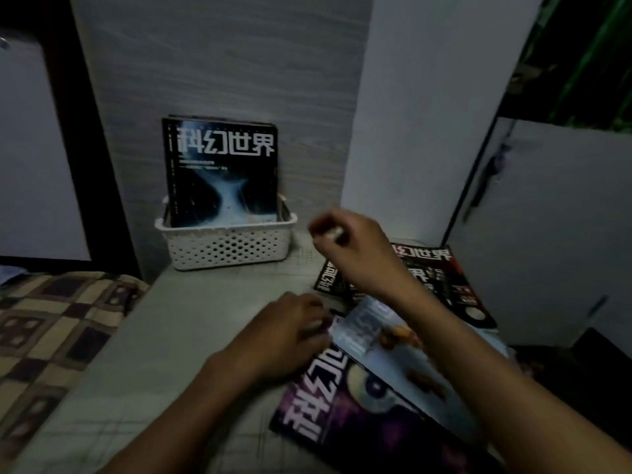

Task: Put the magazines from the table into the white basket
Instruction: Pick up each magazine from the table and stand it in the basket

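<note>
A dim grey table [191, 336] is carrying a white basket [227, 246] against the wall, one dark magazine [222, 172] standing upright inside. Glossy magazines [403, 381] are lying fanned at right. The left hand [290, 331] is pinching the pale-blue one's corner; the right hand [352, 248] is hovering, fingers curled, blurred.

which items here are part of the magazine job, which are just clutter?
Job:
white basket
dark magazine standing in the basket
light blue magazine at the left hand
purple magazine
black magazines under the right hand
table

Clutter:
checked blanket
white cabinet
</note>
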`<state>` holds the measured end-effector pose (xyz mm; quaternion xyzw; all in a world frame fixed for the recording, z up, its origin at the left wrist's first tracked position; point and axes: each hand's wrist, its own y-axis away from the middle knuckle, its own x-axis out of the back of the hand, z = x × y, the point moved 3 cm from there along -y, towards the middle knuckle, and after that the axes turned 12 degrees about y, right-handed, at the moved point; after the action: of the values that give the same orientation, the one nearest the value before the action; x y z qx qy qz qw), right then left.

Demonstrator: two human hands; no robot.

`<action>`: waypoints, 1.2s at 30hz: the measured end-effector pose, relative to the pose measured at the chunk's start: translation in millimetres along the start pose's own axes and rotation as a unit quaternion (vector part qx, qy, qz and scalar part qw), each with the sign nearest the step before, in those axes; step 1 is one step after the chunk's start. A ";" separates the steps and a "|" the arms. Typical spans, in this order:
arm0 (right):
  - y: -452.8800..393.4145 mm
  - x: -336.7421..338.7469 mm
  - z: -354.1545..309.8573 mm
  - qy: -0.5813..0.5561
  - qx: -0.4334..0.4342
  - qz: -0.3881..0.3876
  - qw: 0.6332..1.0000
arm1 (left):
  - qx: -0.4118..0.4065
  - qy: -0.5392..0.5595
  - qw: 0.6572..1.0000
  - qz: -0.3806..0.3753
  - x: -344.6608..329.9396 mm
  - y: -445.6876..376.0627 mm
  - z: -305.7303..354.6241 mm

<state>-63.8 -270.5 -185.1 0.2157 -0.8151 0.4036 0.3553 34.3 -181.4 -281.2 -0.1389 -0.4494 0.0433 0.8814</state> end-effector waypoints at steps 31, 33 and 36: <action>46.8 12.5 -20.1 -0.384 -0.061 0.094 0.917 | 0.014 0.273 0.817 0.508 115.5 73.3 18.9; 41.5 -9.7 -20.2 -0.370 -0.067 0.059 0.925 | 0.013 0.243 0.824 0.512 119.7 86.2 2.4; 38.0 -36.1 -14.4 -0.325 -0.071 0.014 0.943 | 0.079 0.213 0.846 0.483 112.2 100.3 -29.8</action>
<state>-58.6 -234.4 -225.4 0.2982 -0.9158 0.2569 0.0796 129.6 -68.8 -238.7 -0.2744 -0.1214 0.4680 0.8312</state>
